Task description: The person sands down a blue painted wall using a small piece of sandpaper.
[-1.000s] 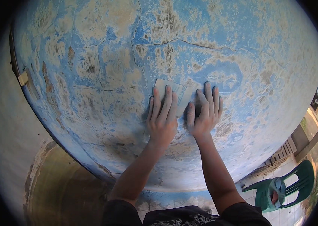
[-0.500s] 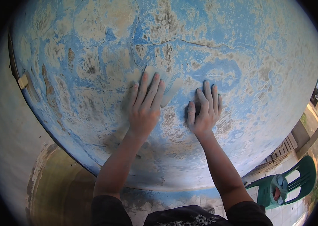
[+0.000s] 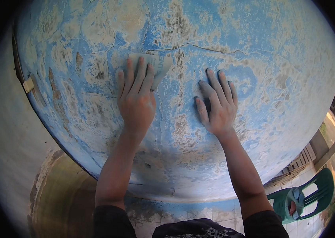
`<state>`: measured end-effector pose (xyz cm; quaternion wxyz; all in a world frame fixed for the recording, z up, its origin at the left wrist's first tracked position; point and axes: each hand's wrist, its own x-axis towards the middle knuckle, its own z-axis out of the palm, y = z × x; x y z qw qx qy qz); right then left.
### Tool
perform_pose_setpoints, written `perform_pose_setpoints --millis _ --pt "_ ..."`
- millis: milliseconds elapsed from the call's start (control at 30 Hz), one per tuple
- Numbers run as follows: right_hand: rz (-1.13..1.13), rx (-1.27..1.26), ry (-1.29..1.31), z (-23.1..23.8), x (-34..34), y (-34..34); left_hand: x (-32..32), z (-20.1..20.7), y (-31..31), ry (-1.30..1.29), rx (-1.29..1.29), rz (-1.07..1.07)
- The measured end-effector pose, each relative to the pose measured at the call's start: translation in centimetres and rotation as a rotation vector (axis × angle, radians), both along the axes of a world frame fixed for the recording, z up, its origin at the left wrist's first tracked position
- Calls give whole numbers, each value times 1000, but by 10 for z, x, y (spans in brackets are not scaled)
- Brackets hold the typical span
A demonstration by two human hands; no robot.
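At far left, a pale, smooth wall [image 3: 1,119] curves beside a weathered blue-and-grey painted wall [image 3: 177,119], where a narrow brown flaked strip [image 3: 55,91] runs down the surface and a small cream rectangular block [image 3: 28,85] sits at the edge. Right of these, a person's dust-coated left hand [image 3: 137,105] lies flat, fingers extended and slightly spread, over a pale grey-green, thin rectangular sheet [image 3: 160,67] with blue print, holding it against the painted wall by pressure; the thumb is hard to make out. The sheet's upper edge lies close to the left end of a dark, jagged crack [image 3: 215,50]. The sheet could snag or tear there if its edge catches the lifted paint, and it could slip from under the palm, since the fingers do not appear to wrap it and dust may reduce their hold. Farther right, the right hand [image 3: 221,107] rests open on the paint, gripping nothing, thumb apart; loose flakes could scrape its fingertips if it slid across rough patches. At lower right, a slatted pale-brown panel [image 3: 294,164] stands near a green plastic chair [image 3: 318,198] bearing a crumpled grey-blue cloth-like item [image 3: 294,200].
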<state>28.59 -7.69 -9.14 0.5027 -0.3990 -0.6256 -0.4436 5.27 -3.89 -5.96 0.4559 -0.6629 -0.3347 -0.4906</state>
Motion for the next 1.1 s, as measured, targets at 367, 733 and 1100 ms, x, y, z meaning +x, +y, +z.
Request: perform_pose_setpoints --millis 367,733,1100 --pt "32 33 31 -4 0 7 29 -30 6 43 -64 -166" --pt "-6 57 182 -26 -15 7 64 -109 -11 -231 -248 -326" --pt "51 77 335 -36 -24 12 77 -137 -20 -337 -319 -295"
